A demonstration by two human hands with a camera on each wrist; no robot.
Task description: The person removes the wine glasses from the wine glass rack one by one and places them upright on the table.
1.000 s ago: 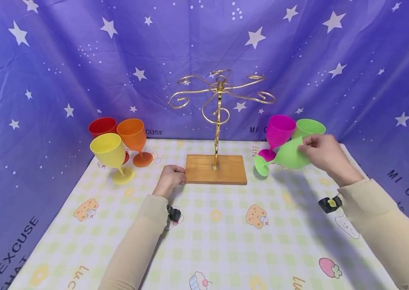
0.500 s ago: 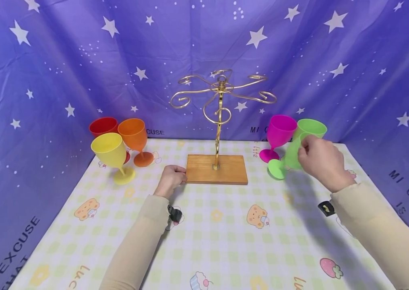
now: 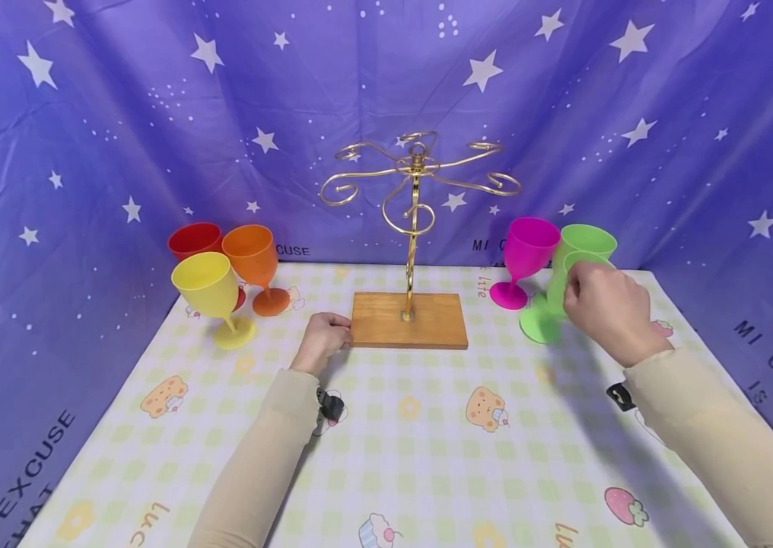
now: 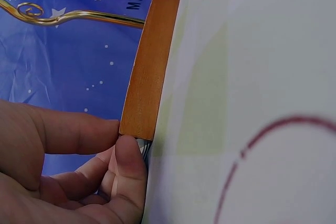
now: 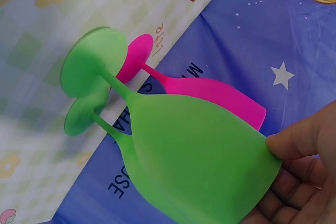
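My right hand [image 3: 609, 312] pinches the rim of a light green plastic goblet [image 5: 199, 150]. Its foot is low over the cloth, and I cannot tell whether it touches. A second green goblet [image 3: 585, 238] stands just behind, partly hidden by the held one. Left of them a magenta goblet [image 3: 529, 247] stands upright. My left hand [image 3: 321, 339] holds the left end of the glass rack's wooden base [image 3: 373, 320], thumb and index finger at its corner in the left wrist view [image 4: 142, 87]. Above that base rises a gold post [image 3: 411, 259] with several curled, bare arms.
On the left stand a yellow goblet [image 3: 207, 283], an orange goblet [image 3: 249, 255] and a red goblet [image 3: 195, 240], close together. A checked cloth [image 3: 407, 464] covers the table. Purple starry curtains [image 3: 359, 84] close in the back and sides.
The right hand has moved the green goblet rightward, away from the magenta one, and turned it from strongly tilted to nearly upright. The left hand and the rack have stayed in place.
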